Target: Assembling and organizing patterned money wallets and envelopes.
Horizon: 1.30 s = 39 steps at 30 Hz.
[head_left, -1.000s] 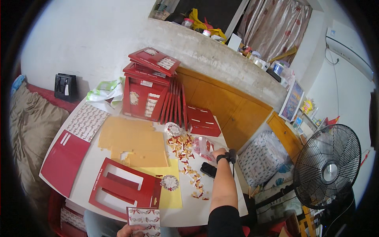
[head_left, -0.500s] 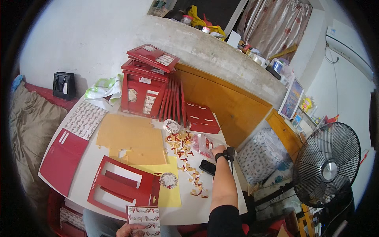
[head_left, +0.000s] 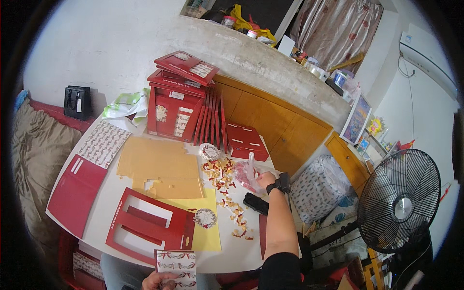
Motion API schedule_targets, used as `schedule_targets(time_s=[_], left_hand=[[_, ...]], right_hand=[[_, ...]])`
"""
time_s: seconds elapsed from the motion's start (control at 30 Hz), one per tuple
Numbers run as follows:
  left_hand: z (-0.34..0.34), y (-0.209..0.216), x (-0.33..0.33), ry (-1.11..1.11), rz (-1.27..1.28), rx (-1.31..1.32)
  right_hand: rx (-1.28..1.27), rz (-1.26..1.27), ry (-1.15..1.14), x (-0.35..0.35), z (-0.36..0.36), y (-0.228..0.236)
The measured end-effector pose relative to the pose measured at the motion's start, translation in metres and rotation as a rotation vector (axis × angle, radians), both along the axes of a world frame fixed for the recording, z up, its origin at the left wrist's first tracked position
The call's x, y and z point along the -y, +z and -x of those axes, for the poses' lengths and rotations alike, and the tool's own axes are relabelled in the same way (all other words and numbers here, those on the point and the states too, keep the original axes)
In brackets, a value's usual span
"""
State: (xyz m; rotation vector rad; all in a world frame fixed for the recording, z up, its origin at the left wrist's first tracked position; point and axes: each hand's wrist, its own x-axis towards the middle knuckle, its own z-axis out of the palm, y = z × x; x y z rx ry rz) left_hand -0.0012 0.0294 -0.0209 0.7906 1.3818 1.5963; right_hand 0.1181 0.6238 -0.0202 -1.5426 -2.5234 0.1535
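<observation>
My left hand (head_left: 158,280) is at the lower edge, its fingers closed on a small stack of patterned card wallets (head_left: 176,267) with a red-and-grey garland print. At the table's right side, my right hand (head_left: 266,180) reaches into or against a clear plastic bag (head_left: 247,176) with pink-red pieces inside. Its fingers are hidden by the bag, and part of the plastic stands up beside them. Left of that hand lies a black phone-like object (head_left: 256,203). Small red and tan pieces (head_left: 227,193) are scattered over the white table nearby.
A red cut-out card frame (head_left: 145,224) and yellow sheet (head_left: 210,234) lie in front. Behind are tan sheets (head_left: 159,162), round printed pieces (head_left: 209,151) and stacked red packs (head_left: 176,113). A red sheet (head_left: 77,193) is left. A black fan (head_left: 401,205) stands right.
My right forearm has swung slightly right, uncovering a dark red strip at the table's near edge. Some of the bag's plastic now rises beside the hand. My left hand keeps its hold.
</observation>
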Motion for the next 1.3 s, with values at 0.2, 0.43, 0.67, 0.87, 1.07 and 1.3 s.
schedule_targets(time_s=[0.2, 0.43, 0.67, 0.87, 1.07, 1.3], left_hand=[[-0.001, 0.007, 0.002, 0.009, -0.002, 0.035], [-0.003, 0.010, 0.001, 0.030, -0.023, -0.043], [-0.002, 0.011, 0.005, 0.024, -0.002, -0.041], [-0.006, 0.007, 0.004, 0.070, -0.052, -0.023], [-0.006, 0.012, 0.003, 0.065, -0.031, -0.049], [-0.009, 0.018, 0.002, 0.084, -0.049, -0.068]], right_hand=[[0.017, 0.158, 0.156, 0.025, 0.007, 0.010], [0.146, -0.088, 0.232, 0.036, 0.012, 0.008], [0.014, -0.155, 0.148, 0.026, 0.000, -0.002], [-0.048, -0.152, 0.137, 0.040, 0.004, 0.005], [-0.091, -0.102, 0.282, 0.049, -0.002, 0.004], [0.120, -0.204, 0.285, 0.046, 0.009, 0.003]])
